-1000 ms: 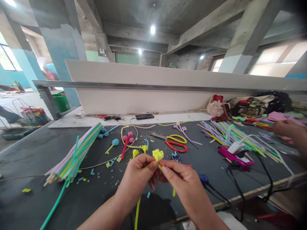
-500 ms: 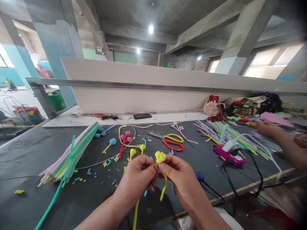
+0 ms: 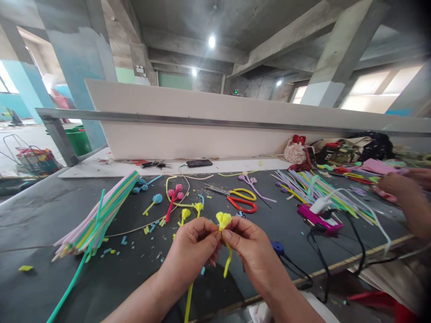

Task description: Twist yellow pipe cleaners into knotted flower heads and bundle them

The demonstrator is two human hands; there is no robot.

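Note:
A yellow pipe-cleaner flower [image 3: 223, 220] stands upright between my two hands, its fuzzy head showing above the fingertips. My left hand [image 3: 192, 244] pinches it just below the head from the left. From the other side, the thumb and fingers of my right hand [image 3: 247, 242] close on the same spot. One yellow tail hangs under the right fingers, and a longer yellow strand [image 3: 189, 300] runs down below the left hand. Just beyond my hands lie two finished-looking yellow flowers [image 3: 185, 215]. Scissors with yellow and red handles [image 3: 240, 199] rest behind them, blades partly apart.
Left on the dark table lies a bundle of coloured pipe cleaners [image 3: 101, 215]. Pink flowers [image 3: 175, 197], a blue flower [image 3: 156, 199] and clippings lie around. To the right are a magenta power strip [image 3: 319, 220] with cables, more pipe cleaners [image 3: 323, 188] and another person's hand [image 3: 395, 186].
The yellow flower head has turned slightly and looks narrower, while my hands keep their pinch in nearly the same place. The other person's hand at the right has moved farther right.

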